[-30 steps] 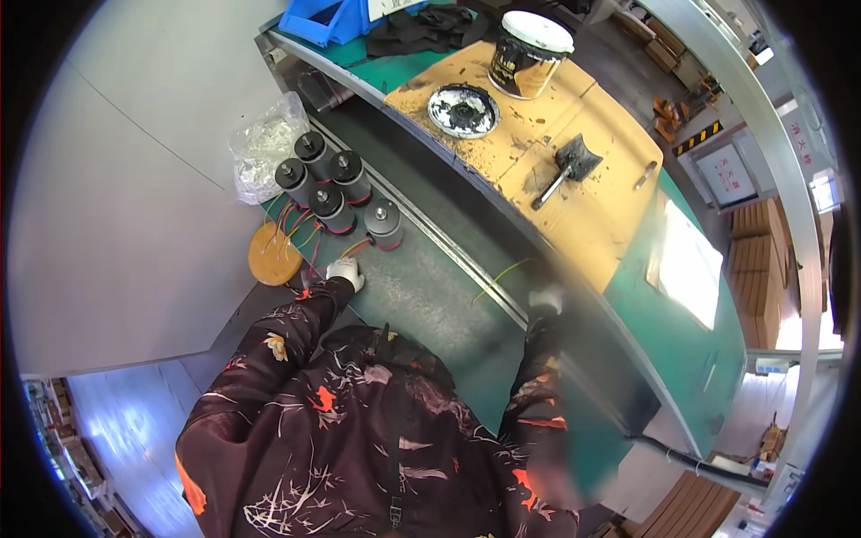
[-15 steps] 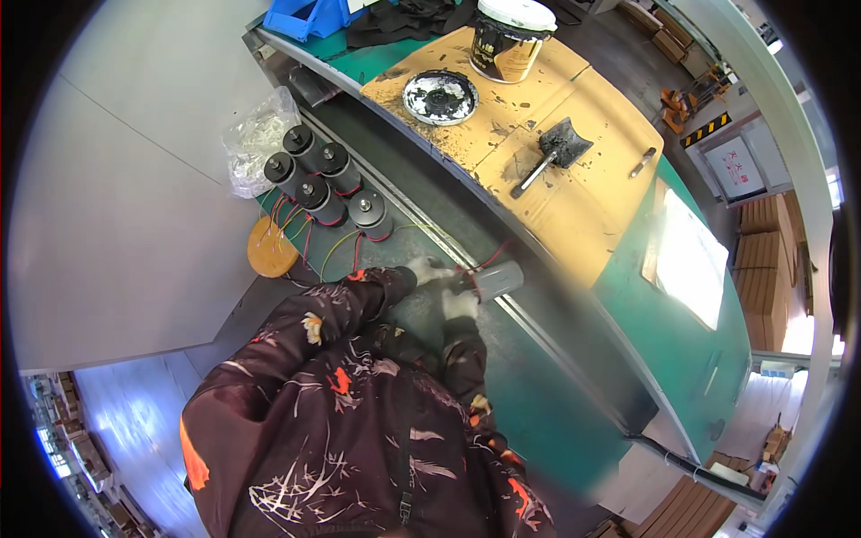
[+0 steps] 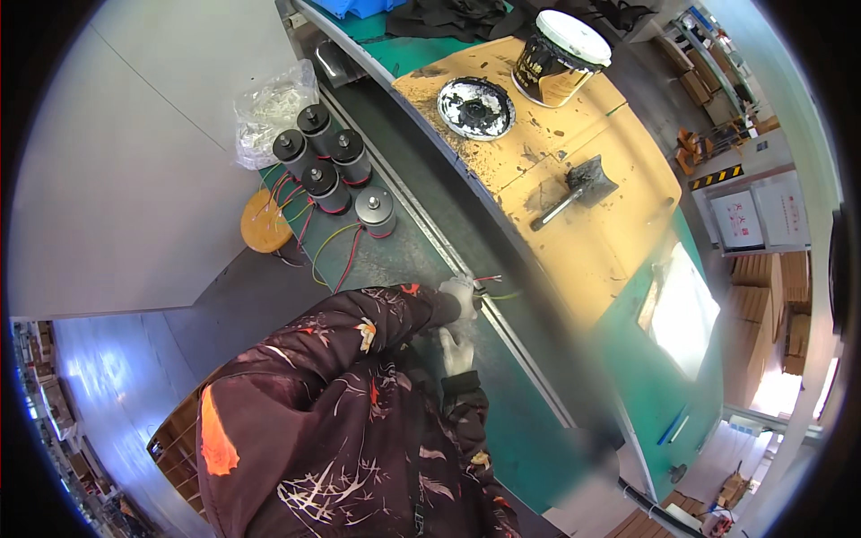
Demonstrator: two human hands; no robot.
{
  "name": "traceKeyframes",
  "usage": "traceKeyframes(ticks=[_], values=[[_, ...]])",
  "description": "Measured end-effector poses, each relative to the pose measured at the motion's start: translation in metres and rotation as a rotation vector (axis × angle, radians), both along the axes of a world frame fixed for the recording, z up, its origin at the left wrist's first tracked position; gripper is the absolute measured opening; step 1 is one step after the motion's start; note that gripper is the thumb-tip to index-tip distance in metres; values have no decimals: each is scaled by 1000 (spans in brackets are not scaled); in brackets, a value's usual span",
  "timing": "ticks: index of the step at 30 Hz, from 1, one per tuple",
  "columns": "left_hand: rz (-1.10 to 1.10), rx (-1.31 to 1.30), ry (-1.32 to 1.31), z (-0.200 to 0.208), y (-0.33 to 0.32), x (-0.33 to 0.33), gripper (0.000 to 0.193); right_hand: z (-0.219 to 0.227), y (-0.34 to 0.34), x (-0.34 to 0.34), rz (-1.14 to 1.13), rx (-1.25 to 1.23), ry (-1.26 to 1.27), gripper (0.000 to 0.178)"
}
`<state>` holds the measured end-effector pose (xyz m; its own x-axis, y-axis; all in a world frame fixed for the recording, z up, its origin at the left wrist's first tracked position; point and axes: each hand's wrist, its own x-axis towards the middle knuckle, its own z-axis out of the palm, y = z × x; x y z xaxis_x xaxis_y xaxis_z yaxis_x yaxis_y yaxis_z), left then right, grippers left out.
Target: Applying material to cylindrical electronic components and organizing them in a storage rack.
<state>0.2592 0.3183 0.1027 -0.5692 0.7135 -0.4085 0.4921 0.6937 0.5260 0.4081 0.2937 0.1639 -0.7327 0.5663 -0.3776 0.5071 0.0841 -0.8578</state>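
Note:
Both my hands wear pale gloves and work at the front of the bench. My left hand is closed around a small bundle of wires; red and yellow-green ends stick out past its fingers over the metal rail. Just below it, my right hand has its thumb and fingers apart, with nothing visible between them. Whatever the wires lead back to is hidden by my left hand and sleeve. To the left, a grey cylindrical motor stands upright with its shaft up and wires trailing. Several similar black-topped motors are grouped behind it.
A metal rail runs along the bench. Beyond is a cardboard-covered surface with a paint bucket, its smeared lid and a black-coated scraper. A clear plastic bag lies behind the motors, a round stool beside the bench.
The grey cylinder at my right hand is out of sight. My left hand has moved right onto the wires, and my right hand has come off the cylinder. The view has shifted.

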Motion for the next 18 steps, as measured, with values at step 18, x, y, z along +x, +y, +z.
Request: traceKeyframes(ticks=[18], values=[[18,582,113,95,-100,-18,87,26,-52,-28,-496,-221,515,42]])
